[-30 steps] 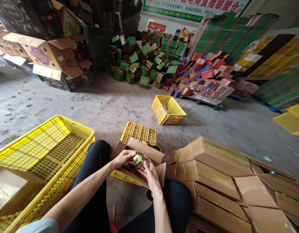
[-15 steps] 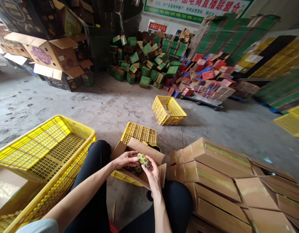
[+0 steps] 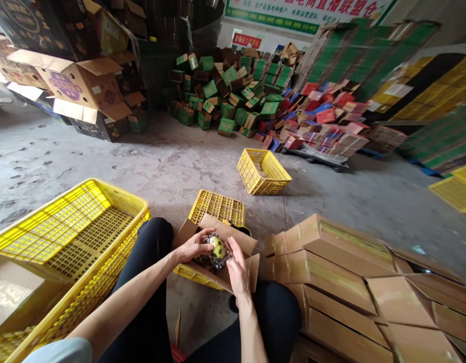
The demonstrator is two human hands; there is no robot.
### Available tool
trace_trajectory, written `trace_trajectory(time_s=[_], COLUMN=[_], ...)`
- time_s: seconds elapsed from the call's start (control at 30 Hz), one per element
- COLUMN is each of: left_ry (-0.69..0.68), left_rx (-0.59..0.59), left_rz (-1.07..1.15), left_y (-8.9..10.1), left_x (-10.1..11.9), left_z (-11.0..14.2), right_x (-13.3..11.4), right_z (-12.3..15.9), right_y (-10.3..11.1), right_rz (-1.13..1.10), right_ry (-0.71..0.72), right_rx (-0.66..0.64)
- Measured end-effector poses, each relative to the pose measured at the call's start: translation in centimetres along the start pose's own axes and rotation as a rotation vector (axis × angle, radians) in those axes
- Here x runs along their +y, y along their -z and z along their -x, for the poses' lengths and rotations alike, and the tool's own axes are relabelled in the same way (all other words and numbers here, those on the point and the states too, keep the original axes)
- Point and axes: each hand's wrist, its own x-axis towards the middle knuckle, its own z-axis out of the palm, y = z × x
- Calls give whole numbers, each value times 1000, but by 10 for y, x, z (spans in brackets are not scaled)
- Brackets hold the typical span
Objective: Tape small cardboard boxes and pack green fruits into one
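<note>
**One fruit, two hands, one open carton**

Your left hand point(image 3: 193, 246) and right hand point(image 3: 236, 267) both clasp one yellow-green wrapped fruit point(image 3: 217, 247), fingers curled around it, just above the open cardboard carton point(image 3: 238, 242). That carton rests on one overturned yellow crate point(image 3: 218, 205). You have two more yellow crates nearby: a large one point(image 3: 66, 227) at your left, a small one point(image 3: 263, 171) farther off.
</note>
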Motion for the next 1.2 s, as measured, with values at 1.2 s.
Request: trace_trajectory(time_s=[1.2], left_ry=[72], left_rx=[-17], left_rz=[-22], left_y=[-2], left_x=[1], left_z=[0], right_x=[-13], right_z=[2], right_y=[-6], right_rz=[131], right_ry=[9], right_rx=[125])
